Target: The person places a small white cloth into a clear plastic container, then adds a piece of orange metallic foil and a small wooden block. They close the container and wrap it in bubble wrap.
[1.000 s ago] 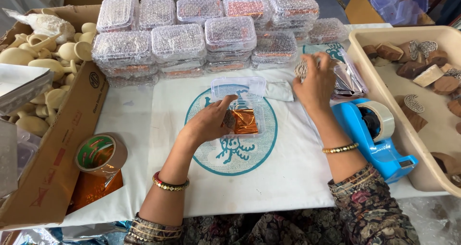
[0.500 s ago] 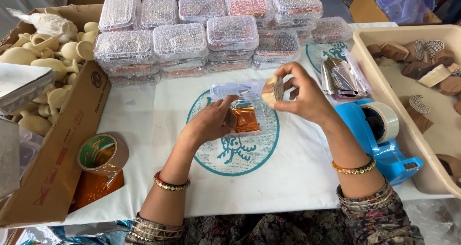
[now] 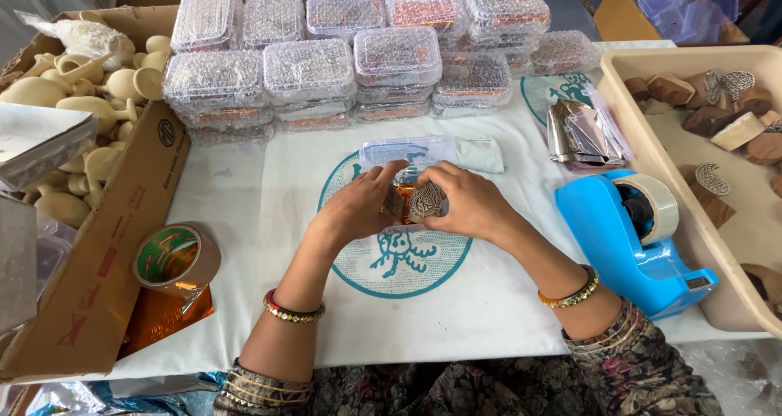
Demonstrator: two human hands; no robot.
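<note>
A small clear plastic box with its lid up lies open on the white printed cloth; orange foil lines its bottom. My left hand presses a dark carved block into the box's left side. My right hand holds a second carved wooden block, patterned face up, over the box right beside the first one. Both hands meet above the box and cover most of it.
Stacks of bubble-wrapped packed boxes line the back. A blue tape dispenser and a beige tray of wooden blocks sit right. Foil sheets lie behind the dispenser. A cardboard box of clay pieces and a tape roll are left.
My right hand picked up a carved block at the back right, carried it left and lowered it to the open box. My left hand stayed on the box.
</note>
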